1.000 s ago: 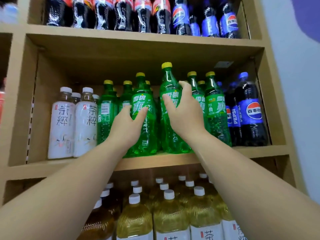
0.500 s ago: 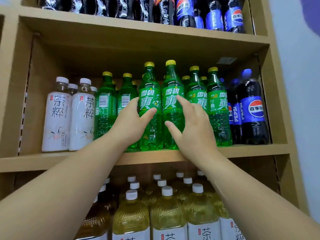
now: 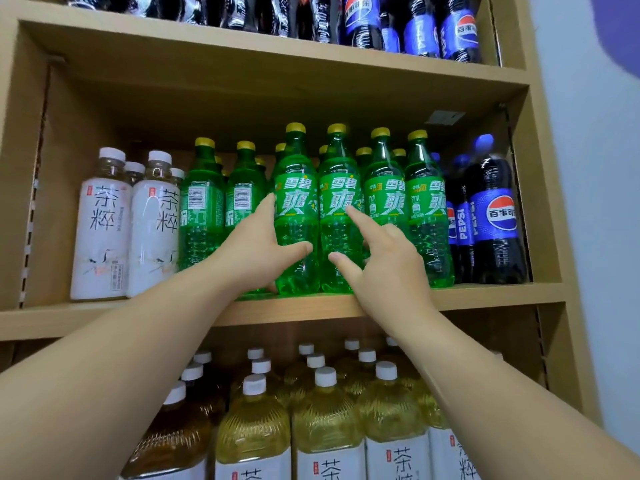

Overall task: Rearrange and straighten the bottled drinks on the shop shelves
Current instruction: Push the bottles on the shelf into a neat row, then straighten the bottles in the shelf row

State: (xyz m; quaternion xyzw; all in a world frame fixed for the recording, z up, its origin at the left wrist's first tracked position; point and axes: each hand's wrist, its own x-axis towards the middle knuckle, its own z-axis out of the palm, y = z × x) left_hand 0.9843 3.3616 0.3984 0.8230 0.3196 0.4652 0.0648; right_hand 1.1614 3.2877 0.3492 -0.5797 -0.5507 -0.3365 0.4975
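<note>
middle shelf (image 3: 485, 296), front row

white tea bottles (image 3: 100, 230) stand at the left, labels out; your left grip (image 3: 252, 251) wraps fingers and thumb round an upright green bottle (image 3: 296, 202); your right grip (image 3: 388, 268) is spread, its straight forefinger and thumb touching the neighbouring green bottle (image 3: 337, 199); pepsi bottles (image 3: 491, 216) stand at the far right

Both bare forearms reach up and forward, converging. The left hand (image 3: 258, 251) cups a green Sprite bottle (image 3: 296, 202), fingers up its left side, thumb across the front. The right hand (image 3: 384, 268) is loose, index finger straight and raised, thumb spread leftward, remaining fingers bent.
</note>
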